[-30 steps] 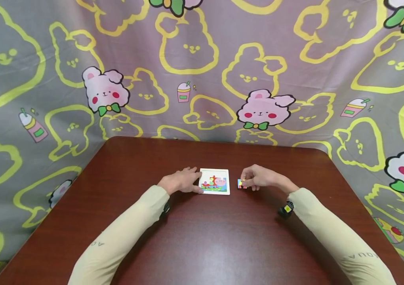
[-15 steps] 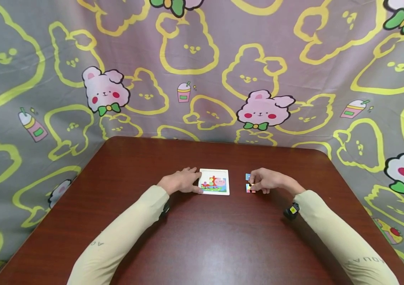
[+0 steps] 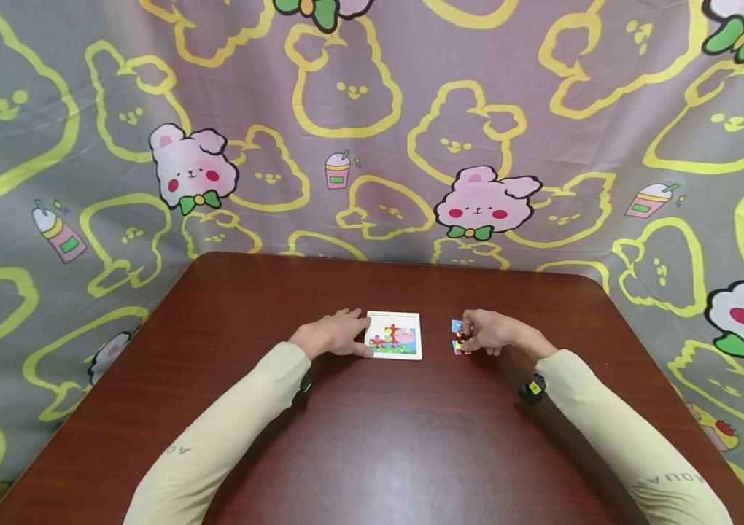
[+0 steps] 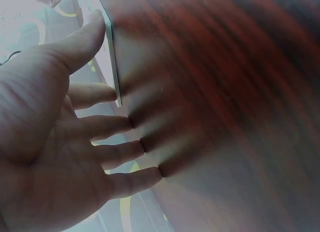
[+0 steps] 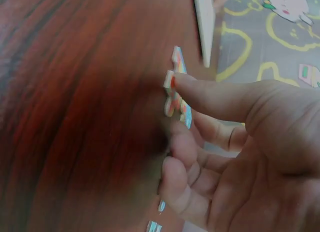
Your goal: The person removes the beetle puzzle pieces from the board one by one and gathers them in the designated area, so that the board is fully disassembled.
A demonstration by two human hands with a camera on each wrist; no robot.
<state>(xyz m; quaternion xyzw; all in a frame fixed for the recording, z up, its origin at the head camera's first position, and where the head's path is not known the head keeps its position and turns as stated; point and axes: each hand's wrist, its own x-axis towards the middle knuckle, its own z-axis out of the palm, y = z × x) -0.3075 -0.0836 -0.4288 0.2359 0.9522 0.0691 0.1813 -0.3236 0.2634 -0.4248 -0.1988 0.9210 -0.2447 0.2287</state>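
A square white puzzle tray [image 3: 413, 352] lies flat with a partly filled picture of a pink cartoon figure, red shapes and green ground. My left hand [image 3: 331, 334] rests at its left side, fingers spread and fairly straight. In the left wrist view, the thumb [image 4: 92, 37] lies against the tray's edge [image 4: 112, 62] and the fingertips touch the table. To the tray's right, my right hand [image 3: 493, 332] pinches a small puzzle piece [image 5: 169, 81] between thumb and forefinger. A blue piece [image 3: 456, 325] and a colourful piece [image 3: 457, 348] lie close by, partly hidden by the fingers.
A reddish-brown wooden table [image 3: 372, 437] spreads under both arms. More small pieces [image 5: 154, 226] lie beyond the right fingers in the right wrist view. A grey cloth [image 3: 372, 168] with cartoon prints hangs behind the table and along its sides.
My right hand has moved right, away from the tray, and reached the loose pieces. Since half a second ago it has shifted only slightly. The left hand and tray have stayed put.
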